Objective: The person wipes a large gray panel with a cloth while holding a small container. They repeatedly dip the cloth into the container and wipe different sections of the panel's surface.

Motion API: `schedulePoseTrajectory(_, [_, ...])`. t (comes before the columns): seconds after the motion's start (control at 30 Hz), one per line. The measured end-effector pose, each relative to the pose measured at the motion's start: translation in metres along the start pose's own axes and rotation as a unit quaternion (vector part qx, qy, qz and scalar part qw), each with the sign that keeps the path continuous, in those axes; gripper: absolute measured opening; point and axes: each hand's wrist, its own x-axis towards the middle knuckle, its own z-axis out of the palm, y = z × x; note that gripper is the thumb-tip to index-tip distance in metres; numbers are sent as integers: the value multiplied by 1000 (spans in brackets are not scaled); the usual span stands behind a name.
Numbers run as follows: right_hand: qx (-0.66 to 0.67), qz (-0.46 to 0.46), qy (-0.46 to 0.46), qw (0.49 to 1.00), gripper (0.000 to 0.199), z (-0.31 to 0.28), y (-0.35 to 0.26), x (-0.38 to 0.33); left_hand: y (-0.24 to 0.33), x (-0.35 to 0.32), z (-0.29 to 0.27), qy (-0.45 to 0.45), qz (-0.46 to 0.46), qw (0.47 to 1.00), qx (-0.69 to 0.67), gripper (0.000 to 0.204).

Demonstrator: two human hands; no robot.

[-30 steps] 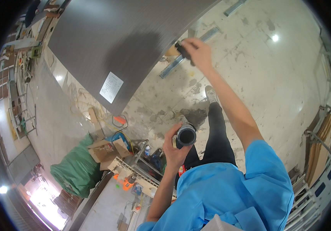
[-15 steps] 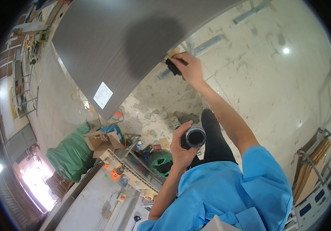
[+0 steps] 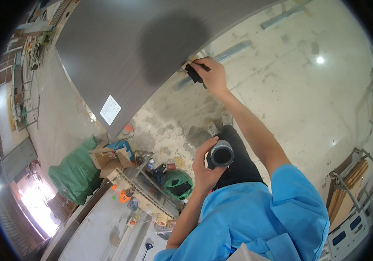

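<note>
Right hand (image 3: 212, 75) grasping dark tool (image 3: 193, 73) at lower edge of grey panel (image 3: 121, 52); left hand (image 3: 206, 163) clenched around black cylindrical can (image 3: 221, 154), held clear of panel

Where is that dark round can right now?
In the head view, the can sits just right of centre, gripped in the left hand, above the blue shirt and below the grey panel.
</note>
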Motion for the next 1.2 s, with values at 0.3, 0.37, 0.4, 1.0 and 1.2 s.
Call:
schedulePoseTrajectory(0.3, [20,60,128,990,19,-46,13,34,-11,-1,-20,5,-5,1000,2,82])
schedulePoseTrajectory(0.37, [1,26,90,996,20,-38,10,24,-11,0,-26,-5,3,1000,19,82])
schedulePoseTrajectory(0.4, [-8,5,73,997,20,-37,8,24,-12,1,-27,-11,12,1000,24,83])
schedulePoseTrajectory(1.0, [-15,40,205,978,19,-115,22,98,-20,24,-1,-42,27,998,26,81])
schedulePoseTrajectory(1.2, [-50,-32,134,989,16,-138,21,105,2,48,49,-19,12,1000,-1,81])
